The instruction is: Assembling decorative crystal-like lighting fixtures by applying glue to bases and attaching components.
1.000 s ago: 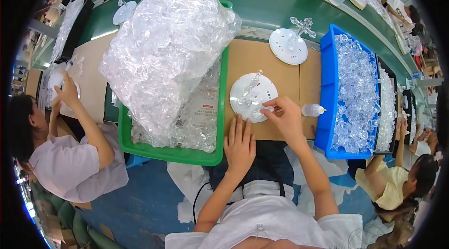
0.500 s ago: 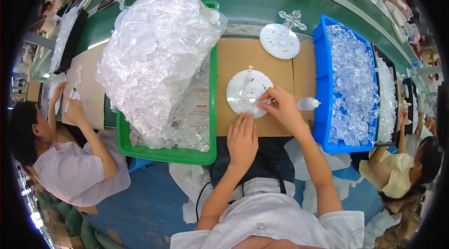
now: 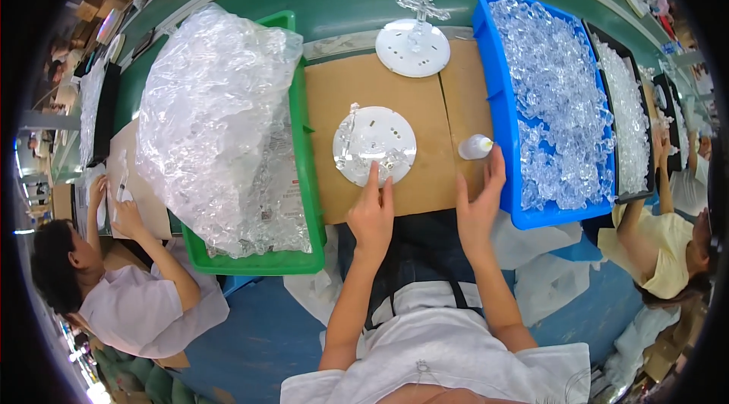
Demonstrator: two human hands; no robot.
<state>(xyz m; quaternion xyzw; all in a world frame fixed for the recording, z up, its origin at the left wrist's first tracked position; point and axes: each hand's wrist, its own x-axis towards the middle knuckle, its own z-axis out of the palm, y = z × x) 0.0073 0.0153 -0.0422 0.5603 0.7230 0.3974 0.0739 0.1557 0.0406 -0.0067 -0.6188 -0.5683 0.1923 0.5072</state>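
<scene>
Since the earlier frame the right hand (image 3: 480, 210) has left the white disc (image 3: 383, 134) for the bottle (image 3: 474, 147), and the whole view has shifted. At lower centre the left hand (image 3: 370, 225) has thumb and forefinger apart, its forefinger at the disc's near rim beside small clear pieces (image 3: 395, 159). The right hand is spread around the bottle's near side, right of centre; I cannot tell whether they touch. The disc lies mid-frame on cardboard (image 3: 440, 187), a long clear piece (image 3: 346, 134) along its left edge. A nudge from the forefinger could skew the small pieces; a hasty grasp could knock the bottle. Farther off, upper centre, a second disc (image 3: 395, 61) carries a clear cross-shaped piece (image 3: 422, 5). Glare blurs the clear outlines, and a bag (image 3: 213, 115) at left hides much of the green tray (image 3: 305, 191)
</scene>
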